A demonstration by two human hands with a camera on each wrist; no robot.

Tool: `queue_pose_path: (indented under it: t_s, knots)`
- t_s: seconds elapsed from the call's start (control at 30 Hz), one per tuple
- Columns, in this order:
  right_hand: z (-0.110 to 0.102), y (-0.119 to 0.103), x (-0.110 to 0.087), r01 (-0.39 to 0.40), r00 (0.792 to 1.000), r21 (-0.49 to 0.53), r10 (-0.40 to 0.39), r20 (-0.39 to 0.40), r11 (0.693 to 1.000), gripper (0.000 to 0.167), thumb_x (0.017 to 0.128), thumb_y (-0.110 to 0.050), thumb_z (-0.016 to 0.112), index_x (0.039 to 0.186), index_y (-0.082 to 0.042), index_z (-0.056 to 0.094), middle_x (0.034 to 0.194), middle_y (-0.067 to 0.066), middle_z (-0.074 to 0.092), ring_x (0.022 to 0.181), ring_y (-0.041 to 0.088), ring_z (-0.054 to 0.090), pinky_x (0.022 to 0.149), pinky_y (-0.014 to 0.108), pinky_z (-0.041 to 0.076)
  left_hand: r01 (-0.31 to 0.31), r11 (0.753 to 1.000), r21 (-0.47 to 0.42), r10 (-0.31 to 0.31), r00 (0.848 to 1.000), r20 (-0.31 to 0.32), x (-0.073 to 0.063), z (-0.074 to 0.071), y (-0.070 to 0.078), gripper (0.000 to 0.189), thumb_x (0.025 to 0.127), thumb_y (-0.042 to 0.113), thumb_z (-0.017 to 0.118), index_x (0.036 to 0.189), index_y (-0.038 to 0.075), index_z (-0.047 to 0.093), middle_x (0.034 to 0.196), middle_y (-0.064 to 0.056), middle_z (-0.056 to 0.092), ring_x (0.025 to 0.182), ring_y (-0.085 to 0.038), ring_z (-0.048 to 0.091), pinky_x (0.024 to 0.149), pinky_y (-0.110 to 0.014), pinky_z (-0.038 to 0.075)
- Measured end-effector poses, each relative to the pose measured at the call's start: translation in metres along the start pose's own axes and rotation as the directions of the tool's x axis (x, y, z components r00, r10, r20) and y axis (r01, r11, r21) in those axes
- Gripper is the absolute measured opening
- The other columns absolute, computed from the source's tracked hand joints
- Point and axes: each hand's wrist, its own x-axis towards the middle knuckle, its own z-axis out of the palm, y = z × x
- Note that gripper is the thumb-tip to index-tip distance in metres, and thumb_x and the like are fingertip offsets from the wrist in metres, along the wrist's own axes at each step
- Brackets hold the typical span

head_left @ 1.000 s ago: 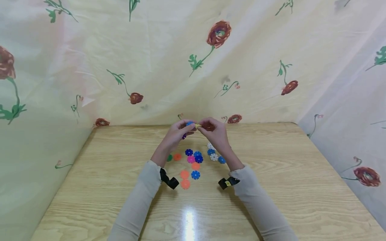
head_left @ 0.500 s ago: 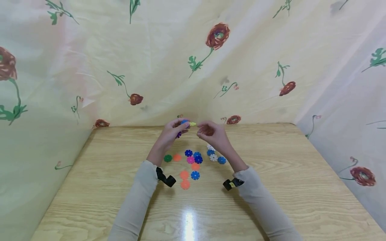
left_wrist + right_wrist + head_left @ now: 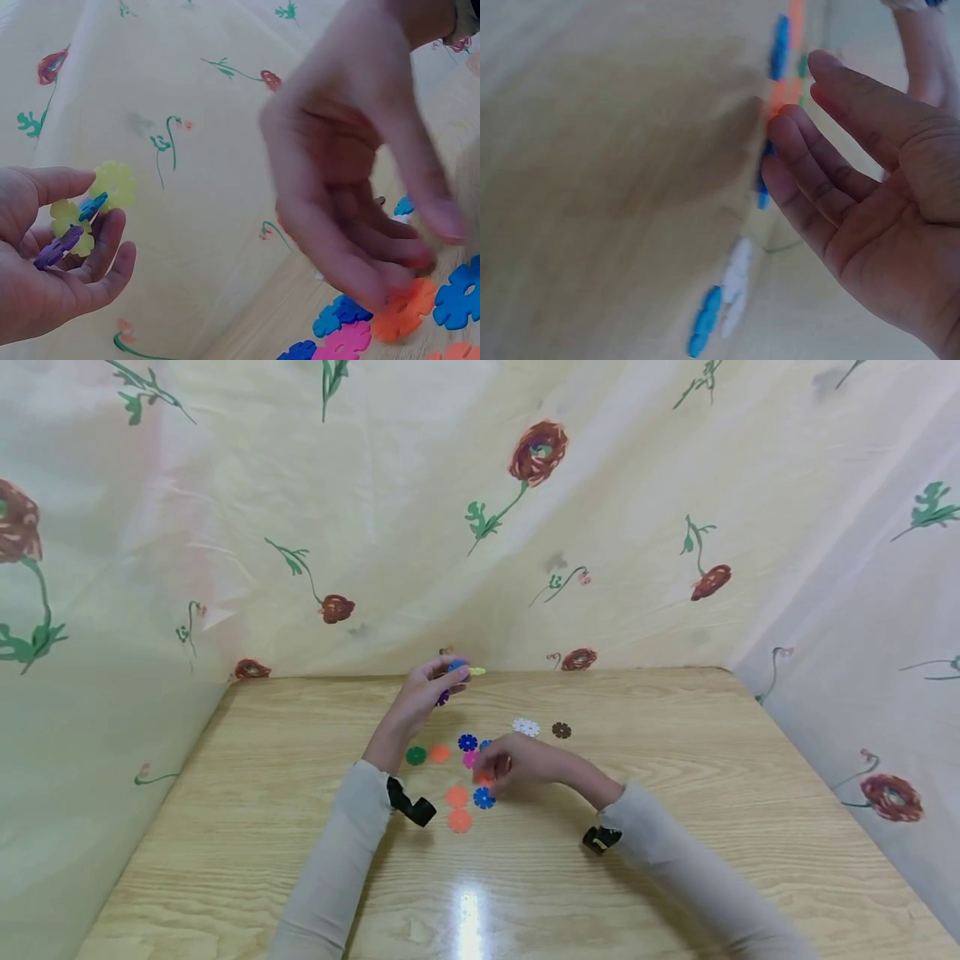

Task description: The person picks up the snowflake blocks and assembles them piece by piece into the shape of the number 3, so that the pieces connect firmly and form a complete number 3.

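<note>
My left hand (image 3: 412,696) is raised near the table's back edge and pinches a small joined piece of notched plastic discs. In the left wrist view it has a yellow disc (image 3: 115,186) at the tip, a blue disc (image 3: 93,205), another yellow one and a purple disc (image 3: 58,249), set crosswise. My right hand (image 3: 528,762) hovers over the loose discs, palm turned inward. Its fingers are loosely bent with nothing between them in the right wrist view. Closest to its fingertips are an orange disc (image 3: 403,309) and a blue disc (image 3: 483,798); contact cannot be made out.
Loose discs lie on the wooden table (image 3: 300,827): green (image 3: 416,756), orange (image 3: 460,820), dark blue (image 3: 468,742), pink (image 3: 470,760), white (image 3: 526,727) and brown (image 3: 562,730). A flowered cloth (image 3: 420,527) hangs behind the table.
My right hand let go of the yellow disc, drew away to the right, then came down toward the front over the loose discs. My left hand shifted slightly left, keeping the joined discs.
</note>
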Motion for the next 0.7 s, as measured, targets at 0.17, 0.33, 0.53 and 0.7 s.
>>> queue_pose_path:
  t_s: [0.17, 0.33, 0.53, 0.7]
  knots:
    - [0.0072, 0.0015, -0.0010, 0.024, 0.999, -0.071, -0.021, 0.041, 0.997, 0.025, 0.085, -0.009, 0.083, 0.109, -0.005, 0.075, 0.090, 0.008, 0.064, 0.080, 0.016, 0.054, 0.069, 0.019, 0.047, 0.000, 1.000, 0.006, 0.000, 1.000, 0.012, -0.0009, 0.0002, -0.0006, 0.031, 0.103, 0.019, 0.062, 0.128, 0.000, 0.063, 0.106, -0.001, 0.062, 0.101, -0.012, 0.064, 0.118, -0.053, 0.041]
    - [0.0092, -0.0007, -0.0006, 0.010, 1.000, -0.102, -0.007, 0.027, 0.995, 0.021, 0.083, -0.008, 0.083, 0.103, -0.006, 0.076, 0.089, 0.007, 0.064, 0.079, 0.013, 0.053, 0.070, 0.018, 0.047, -0.006, 1.000, 0.016, 0.006, 1.000, 0.015, -0.0012, -0.0002, -0.0020, 0.036, 0.104, 0.020, 0.061, 0.132, -0.002, 0.061, 0.106, 0.000, 0.062, 0.100, -0.012, 0.064, 0.119, -0.056, 0.038]
    - [0.0103, -0.0022, -0.0002, -0.020, 1.000, -0.110, 0.021, 0.003, 0.994, 0.016, 0.081, -0.008, 0.085, 0.093, -0.009, 0.075, 0.088, 0.006, 0.063, 0.079, 0.012, 0.054, 0.070, 0.019, 0.047, -0.003, 1.000, 0.014, 0.003, 1.000, 0.010, -0.0010, 0.0003, -0.0024, 0.035, 0.103, 0.018, 0.061, 0.131, -0.004, 0.060, 0.104, -0.001, 0.061, 0.099, -0.013, 0.064, 0.118, -0.055, 0.039]
    - [0.0103, -0.0010, -0.0005, -0.028, 1.000, -0.086, 0.027, -0.009, 0.996, 0.017, 0.080, -0.006, 0.085, 0.092, -0.007, 0.073, 0.087, 0.007, 0.063, 0.078, 0.014, 0.054, 0.068, 0.018, 0.046, -0.007, 1.000, 0.018, 0.007, 1.000, 0.010, -0.0002, -0.0004, -0.0029, 0.034, 0.104, 0.018, 0.061, 0.131, -0.003, 0.061, 0.105, -0.001, 0.061, 0.100, -0.012, 0.064, 0.119, -0.056, 0.039]
